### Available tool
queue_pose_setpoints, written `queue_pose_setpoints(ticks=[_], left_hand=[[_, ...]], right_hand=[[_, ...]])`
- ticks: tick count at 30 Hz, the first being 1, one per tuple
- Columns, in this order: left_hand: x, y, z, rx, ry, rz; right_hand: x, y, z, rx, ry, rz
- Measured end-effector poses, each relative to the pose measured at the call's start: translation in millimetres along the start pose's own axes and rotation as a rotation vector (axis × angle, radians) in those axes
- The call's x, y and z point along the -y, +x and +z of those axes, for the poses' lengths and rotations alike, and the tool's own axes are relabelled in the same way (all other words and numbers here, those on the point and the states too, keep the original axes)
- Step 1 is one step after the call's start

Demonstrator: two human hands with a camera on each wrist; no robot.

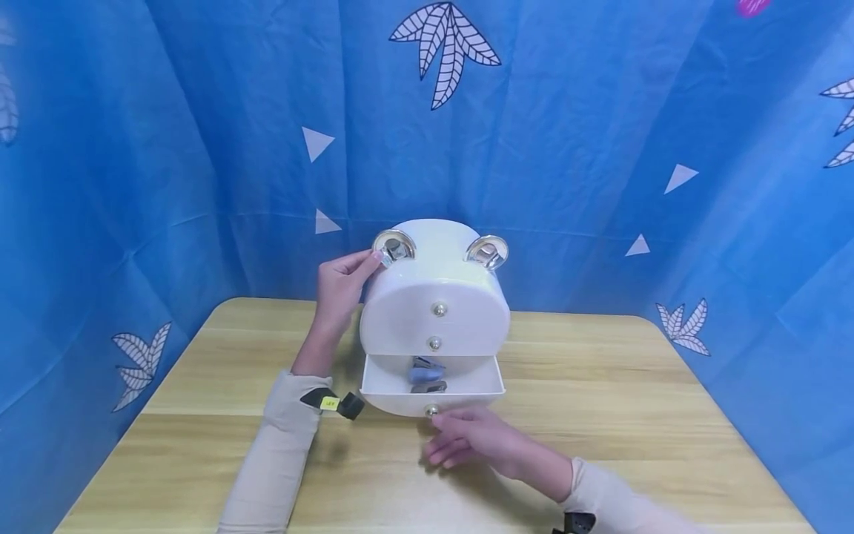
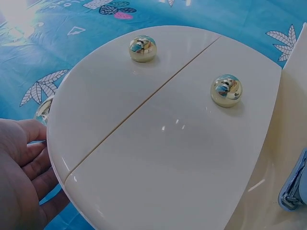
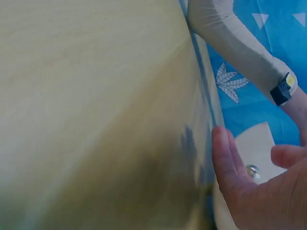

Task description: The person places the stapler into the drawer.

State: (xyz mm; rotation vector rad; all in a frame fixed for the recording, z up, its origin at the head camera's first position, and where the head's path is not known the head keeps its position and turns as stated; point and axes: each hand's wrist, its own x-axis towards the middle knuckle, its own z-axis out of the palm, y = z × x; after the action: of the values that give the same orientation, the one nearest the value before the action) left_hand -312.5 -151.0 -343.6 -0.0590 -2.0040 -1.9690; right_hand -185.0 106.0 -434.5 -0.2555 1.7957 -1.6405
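Note:
A white drawer box [image 1: 427,259] with two shiny silver ears stands on the table, its round knobs facing me. The bottom drawer [image 1: 467,378] is pulled out. Inside it lie a blue stapler [image 2: 291,191] and a small dark grey item [image 1: 429,387]. My left hand [image 1: 343,285] holds the box at its left ear [image 1: 395,246], thumb on the ear; in the left wrist view its fingers reach behind the box's rounded side. My right hand [image 1: 477,441] is just below the bottom drawer's knob [image 1: 431,409], thumb and fingers apart in the right wrist view.
The box stands on a light wood-grain table [image 1: 600,415] with rounded back corners. Blue cloth [image 1: 574,148] with leaf and triangle prints hangs behind it and along both sides. A black camera [image 1: 350,406] is strapped to the left wrist.

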Motion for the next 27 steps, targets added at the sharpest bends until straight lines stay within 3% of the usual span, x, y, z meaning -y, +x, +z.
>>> queue_pose_setpoints(ticks=[11, 27], left_hand=[[-2.3, -1.8, 3.9, -0.003, -0.013, 0.002], [-1.7, -2.1, 3.5, -0.035, -0.024, 0.0]], right_hand=[[-7.8, 13.5, 9.6, -0.137, 0.095, -0.035], [0.0, 33.2, 3.4, -0.171, 0.076, -0.054]])
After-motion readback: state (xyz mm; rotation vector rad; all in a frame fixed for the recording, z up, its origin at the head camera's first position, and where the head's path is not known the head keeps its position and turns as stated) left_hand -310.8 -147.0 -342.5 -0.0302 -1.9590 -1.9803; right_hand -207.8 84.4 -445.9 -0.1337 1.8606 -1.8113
